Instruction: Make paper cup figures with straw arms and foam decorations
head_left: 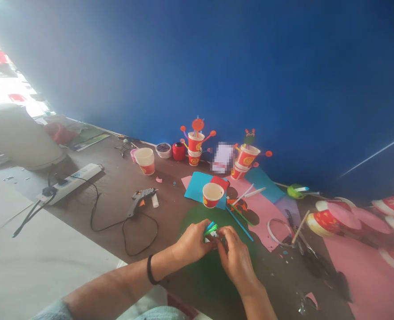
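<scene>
My left hand is closed around a small bundle of green and blue straws, whose ends stick out past the fingers. Close beside it, my right hand pinches at a small white piece by the straws; the fingertips hide most of that piece. Both hands are over a dark green sheet. Just beyond them stands an open red-and-white paper cup, near a blue sheet. A loose blue straw lies to the right of the cup.
Two cup figures stand near the blue wall. At left lie a glue gun with its looping cord and a power strip. A tape roll, scissors and several cups are at right.
</scene>
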Tool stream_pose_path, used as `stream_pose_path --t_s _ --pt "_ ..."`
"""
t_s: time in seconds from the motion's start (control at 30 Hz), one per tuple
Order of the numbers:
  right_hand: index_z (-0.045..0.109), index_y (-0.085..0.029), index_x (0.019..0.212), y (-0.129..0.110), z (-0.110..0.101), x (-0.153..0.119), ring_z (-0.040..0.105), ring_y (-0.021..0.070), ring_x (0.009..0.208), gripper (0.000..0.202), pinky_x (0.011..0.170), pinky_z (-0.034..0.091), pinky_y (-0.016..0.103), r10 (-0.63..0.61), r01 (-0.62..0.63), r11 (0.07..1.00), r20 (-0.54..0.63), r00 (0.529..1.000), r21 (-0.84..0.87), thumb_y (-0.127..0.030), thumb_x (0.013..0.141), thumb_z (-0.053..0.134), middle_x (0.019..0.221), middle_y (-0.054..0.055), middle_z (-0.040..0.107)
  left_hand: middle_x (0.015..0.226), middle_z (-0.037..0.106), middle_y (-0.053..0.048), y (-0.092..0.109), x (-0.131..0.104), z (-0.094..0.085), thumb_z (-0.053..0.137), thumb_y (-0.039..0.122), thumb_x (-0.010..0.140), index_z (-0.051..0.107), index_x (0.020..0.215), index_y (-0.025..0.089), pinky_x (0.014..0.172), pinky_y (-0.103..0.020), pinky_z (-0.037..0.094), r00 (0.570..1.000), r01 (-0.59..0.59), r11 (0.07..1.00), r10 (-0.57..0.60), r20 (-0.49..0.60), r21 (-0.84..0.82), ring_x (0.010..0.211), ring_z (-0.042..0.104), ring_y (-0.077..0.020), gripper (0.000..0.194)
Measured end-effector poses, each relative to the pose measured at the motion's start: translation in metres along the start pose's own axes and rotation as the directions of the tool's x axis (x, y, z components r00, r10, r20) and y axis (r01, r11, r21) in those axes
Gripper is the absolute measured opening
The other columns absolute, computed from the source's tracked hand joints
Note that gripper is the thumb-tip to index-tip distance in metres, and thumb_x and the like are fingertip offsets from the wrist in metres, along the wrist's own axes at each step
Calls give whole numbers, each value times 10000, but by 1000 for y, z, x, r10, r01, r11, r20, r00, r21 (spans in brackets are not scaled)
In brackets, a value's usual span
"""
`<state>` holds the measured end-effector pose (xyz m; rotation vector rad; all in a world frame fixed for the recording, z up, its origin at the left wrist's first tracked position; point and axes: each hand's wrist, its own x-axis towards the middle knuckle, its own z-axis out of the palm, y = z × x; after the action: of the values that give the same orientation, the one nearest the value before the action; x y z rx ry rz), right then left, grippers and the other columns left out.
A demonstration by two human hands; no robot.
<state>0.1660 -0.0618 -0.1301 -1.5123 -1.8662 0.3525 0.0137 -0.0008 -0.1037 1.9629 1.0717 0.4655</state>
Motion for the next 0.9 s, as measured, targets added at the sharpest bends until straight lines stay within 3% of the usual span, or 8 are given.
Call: stream_pose_path --t_s 0.27,0.47,0.57,0.7,0.9 --pt "465 -209 1025 2 0 0 594 191 891 131 708 480 292 26 -26 1000 -9 1000 -9 -192 908 408 979 68 561 674 567 28 -1 0 1 570 241 728 494 805 184 511 -209 297 1000 -16 999 17 -19 43 567 485 -110 122" --pt "478 -218 974 1 1 0 602 169 807 109 670 470 268 22 -22 1000 2 1000 4 -180 907 401 872 33 569 746 614 2 -2 0 1 572 246 732 517 847 184 549 -217 351 1000 -7 1000 7 -16 14 635 551 -140 141" --pt "469 -211 980 1 2 0 582 160 748 89 646 467 264 51 -50 998 -45 998 31 -225 900 432 877 38 556 760 624 -3 -3 0 0 593 250 719 509 836 185 575 -221 375 1000 -3 1000 3 -16 -9 680 578 -157 158" --pt "451 -197 1014 1 1 1 520 143 641 202 577 453 266 124 -119 991 -90 988 57 -310 858 511 902 47 532 763 633 -2 -4 0 -1 592 212 705 498 826 184 593 -224 395 1000 3 999 -3 -13 -33 685 593 -159 156" --pt "529 -200 967 1 -4 4 564 180 809 138 667 471 276 92 -91 995 -32 995 36 -256 843 505 917 55 537 780 658 -11 -3 -1 -3 597 193 700 516 838 185 640 -234 425 1000 28 997 -29 -4 -69 733 621 -177 160"
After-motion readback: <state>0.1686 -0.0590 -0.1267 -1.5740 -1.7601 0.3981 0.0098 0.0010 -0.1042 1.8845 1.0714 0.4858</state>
